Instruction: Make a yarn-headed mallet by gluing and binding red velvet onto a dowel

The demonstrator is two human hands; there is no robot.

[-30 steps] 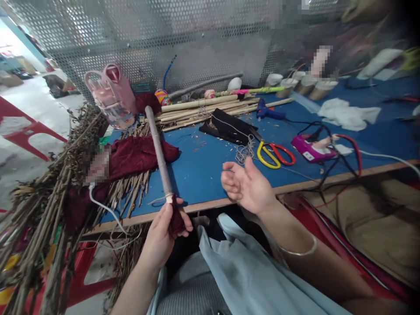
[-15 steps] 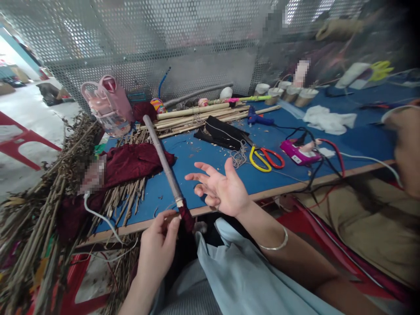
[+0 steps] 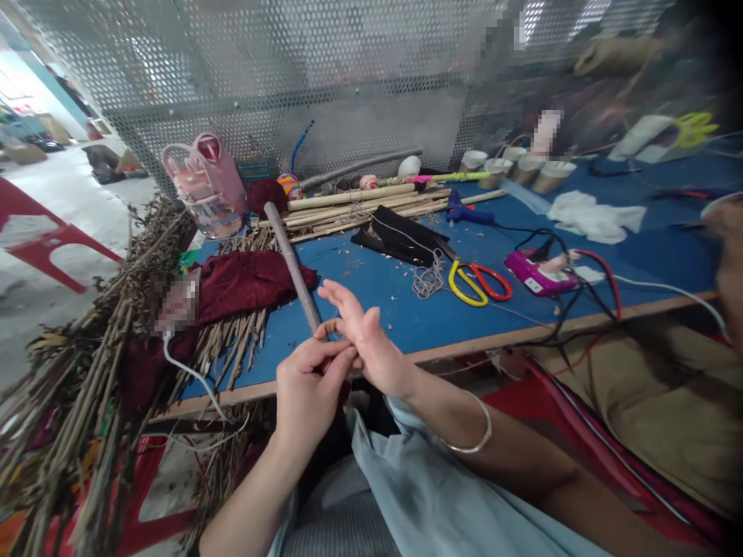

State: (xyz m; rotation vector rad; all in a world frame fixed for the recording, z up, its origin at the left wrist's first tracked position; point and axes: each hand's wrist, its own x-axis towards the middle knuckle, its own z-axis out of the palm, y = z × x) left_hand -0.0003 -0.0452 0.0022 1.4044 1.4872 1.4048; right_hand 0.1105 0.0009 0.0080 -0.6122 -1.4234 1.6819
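Note:
My left hand (image 3: 310, 383) is closed in a pinch, its thumb and fingertips pressed together against the bent lower fingers of my right hand. Whatever lies in the pinch is hidden. My right hand (image 3: 371, 340) is turned palm toward me, with the thumb raised and the upper fingers stretched out. Behind both hands a grey stick (image 3: 293, 267) slants over the table edge. Its near end, with the dark red wrapping, is mostly covered by the hands. A dark red cloth (image 3: 247, 286) lies just left of the stick.
On the blue table (image 3: 371, 298) are scissors (image 3: 479, 282), a black cloth (image 3: 398, 236), a blue glue gun (image 3: 467, 210) and a purple power strip (image 3: 539, 272). Bamboo sticks (image 3: 354, 205) lie behind. Dry stalks (image 3: 110, 333) fill the left. Another person's arm (image 3: 728, 271) is at the right edge.
My right hand has moved left and down to meet my left hand. My left hand has moved right and up, off the stick's wrapped end, to my right fingers. The view has shifted slightly.

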